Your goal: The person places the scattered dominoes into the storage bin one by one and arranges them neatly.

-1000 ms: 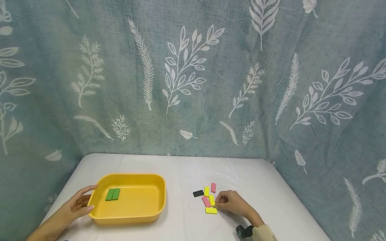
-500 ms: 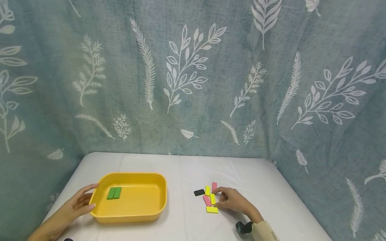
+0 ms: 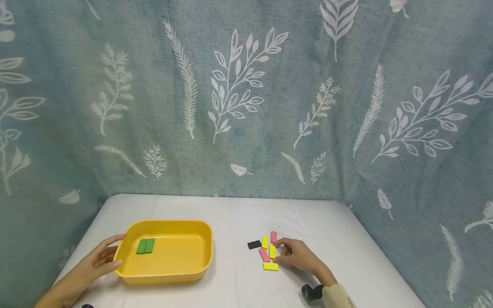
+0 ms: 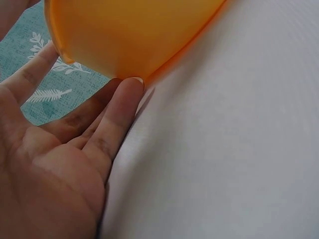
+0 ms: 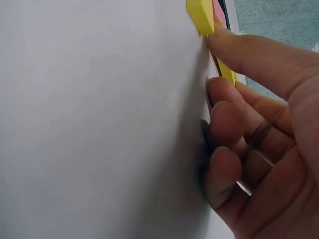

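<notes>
Two fingers of the right hand (image 3: 296, 255) pinching the small yellow rectangular block (image 3: 272, 251) should lift it straight up, sparing the pink rectangular block (image 3: 264, 255) beside it, while the left hand (image 3: 93, 265), fingers straight, steadies the yellow plastic tray (image 3: 200, 261).

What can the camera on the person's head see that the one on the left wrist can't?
Only the head view shows the two green blocks inside the yellow tray, the loose blocks by the right hand, and the leafy curtain's full spread. Only the left wrist view shows the fingertips touching the tray's outer wall from below. Both show the left hand, tray and white table.
</notes>
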`<state>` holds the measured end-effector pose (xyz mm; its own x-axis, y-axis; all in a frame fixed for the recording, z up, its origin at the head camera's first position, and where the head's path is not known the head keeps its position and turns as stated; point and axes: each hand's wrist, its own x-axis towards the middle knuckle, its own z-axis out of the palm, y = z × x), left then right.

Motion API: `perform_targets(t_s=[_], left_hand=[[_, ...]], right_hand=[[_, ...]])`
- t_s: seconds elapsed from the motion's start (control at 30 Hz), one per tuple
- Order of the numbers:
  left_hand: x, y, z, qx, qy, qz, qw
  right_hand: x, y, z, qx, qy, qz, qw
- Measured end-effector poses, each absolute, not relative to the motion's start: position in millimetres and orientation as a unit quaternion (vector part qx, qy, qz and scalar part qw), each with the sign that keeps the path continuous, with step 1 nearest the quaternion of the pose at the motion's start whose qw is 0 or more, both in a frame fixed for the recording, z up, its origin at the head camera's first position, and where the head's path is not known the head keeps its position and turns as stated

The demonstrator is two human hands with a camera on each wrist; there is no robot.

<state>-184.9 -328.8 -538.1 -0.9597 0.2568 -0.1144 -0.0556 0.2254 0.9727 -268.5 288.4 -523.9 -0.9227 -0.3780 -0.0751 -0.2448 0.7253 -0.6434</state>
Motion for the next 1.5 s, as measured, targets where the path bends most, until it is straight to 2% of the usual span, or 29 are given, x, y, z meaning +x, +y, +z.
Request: perform_targets(t_s=[0.33, 0.7, 1.5], left_hand=[[-185, -329, -538, 0.065, 0.765, 0.627, 0.129], [-186, -328, -539, 0.054, 0.77, 0.622, 0.132], [-186, -326, -538, 0.044, 0.778, 0.612, 0.136]], right_hand=[[-271, 288, -516, -0.169, 0.928, -0.327, 0.046], [-271, 273, -502, -0.189, 0.927, -0.325, 0.009], [-275, 233, -479, -0.249, 0.906, -0.343, 0.011]])
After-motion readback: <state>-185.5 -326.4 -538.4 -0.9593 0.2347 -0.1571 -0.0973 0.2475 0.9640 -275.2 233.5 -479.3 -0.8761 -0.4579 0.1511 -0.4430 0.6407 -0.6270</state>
